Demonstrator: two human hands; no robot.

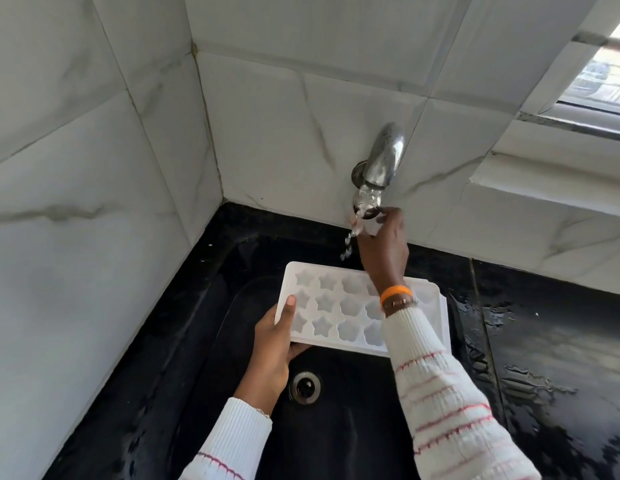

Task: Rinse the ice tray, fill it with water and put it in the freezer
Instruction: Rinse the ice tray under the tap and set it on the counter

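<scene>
Rinse step, I judge: left hand (272,341) grips tray (339,313) below right hand (384,251), fingers pinching tap (379,168) (water running). Next: slide tray under stream.

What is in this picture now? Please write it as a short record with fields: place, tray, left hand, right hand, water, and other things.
place: black sink in a corner of white tiled walls
tray: white ice tray with star and flower moulds, held over the sink
left hand: left hand grips the tray's near-left corner, thumb on top
right hand: right hand reaches up, fingers at the tap outlet
water: water runs from the tap towards the tray's far edge
other things: drain below the tray; wet black counter on the right; orange wristband
</scene>
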